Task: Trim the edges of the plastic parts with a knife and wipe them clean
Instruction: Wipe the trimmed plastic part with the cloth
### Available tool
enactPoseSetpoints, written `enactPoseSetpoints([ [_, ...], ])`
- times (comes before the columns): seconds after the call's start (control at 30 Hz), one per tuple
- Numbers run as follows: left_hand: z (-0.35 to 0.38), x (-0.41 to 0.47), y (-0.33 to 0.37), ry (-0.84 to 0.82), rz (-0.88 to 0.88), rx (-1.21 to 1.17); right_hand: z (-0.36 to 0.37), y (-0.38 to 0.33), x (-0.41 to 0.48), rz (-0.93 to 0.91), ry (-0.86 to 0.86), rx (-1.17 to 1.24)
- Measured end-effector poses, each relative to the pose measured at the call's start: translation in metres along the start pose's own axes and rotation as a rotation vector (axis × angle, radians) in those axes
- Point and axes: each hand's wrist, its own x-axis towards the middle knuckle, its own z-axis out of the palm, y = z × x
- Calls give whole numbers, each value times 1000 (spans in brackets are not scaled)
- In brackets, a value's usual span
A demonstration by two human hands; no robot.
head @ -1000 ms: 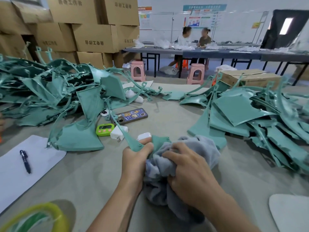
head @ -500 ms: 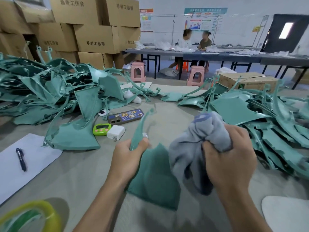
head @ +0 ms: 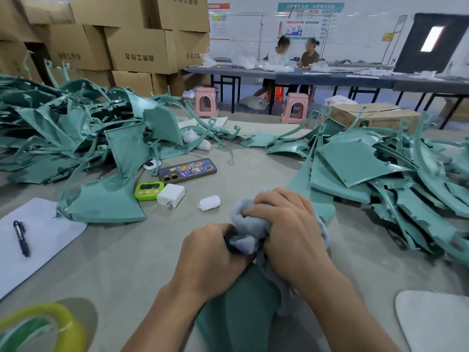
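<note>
**Wiping of a plastic part.** The green plastic part (head: 238, 313) is shown beneath both hands, its broad end emerging between the wrists toward the viewer. Whether it rests on the bench (head: 132, 270) cannot be told. Its upper end is hidden by the hands.

The left hand (head: 210, 255) is curled closed about that upper end, its fingertips covered by a grey cloth (head: 247, 240). The cloth is bunched in the right hand (head: 291, 237), whose fingers are bent over it and pressed close against the left hand.

Just beyond the hands a white earbud case (head: 209, 202) is seen. Further beyond and to the left, a white charger (head: 170, 195), a green timer (head: 149, 190) and a phone (head: 187, 170) are laid close together.

A left pile (head: 63, 138) of green parts is heaped well to the left of the left hand, and a right pile (head: 380, 174) is heaped to the right of the right hand. A pen (head: 21, 237) is laid on a white sheet (head: 50, 240) far to the left of the left hand. A blurred roll of yellow tape (head: 43, 326) is seen nearer than the hands, at the left.
</note>
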Motion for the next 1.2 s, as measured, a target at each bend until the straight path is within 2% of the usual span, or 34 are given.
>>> enactPoseSetpoints([
  [0.07,2,-1,4,3,-39,-2,-2,7,3,135,-30,-153],
  [0.13,3,-2,6,14,-46,9,-2,13,3,179,-14,-228],
  [0.2,-1,0,3,17,-76,9,-2,9,-2,123,27,-83],
  [0.27,-5,2,-1,23,-116,-18,-1,1,-6,6,-6,65],
  [0.33,-7,1,-3,35,-113,-54,-2,-3,-7,-41,-27,113],
  [0.4,-8,0,-2,48,-76,-51,-6,0,-3,46,20,92],
  [0.5,-6,-2,2,54,-29,-50,-13,11,2,239,38,-114],
  [0.53,-4,-2,3,54,-27,-56,-14,11,2,261,51,-104],
  [0.63,-2,1,-1,47,-71,-87,-11,-8,-4,184,126,97],
  [0.73,-4,3,-6,52,-96,-123,-5,-17,-7,64,55,160],
  [0.9,-2,1,0,42,-55,-112,-10,12,-3,213,117,58],
  [1.07,-5,3,-7,59,-87,-129,2,-4,-12,-77,98,60],
  [1.13,-6,2,-5,63,-72,-105,-2,3,-6,24,97,69],
  [1.2,-3,1,-1,47,-63,-97,-5,15,-1,174,78,-41],
])
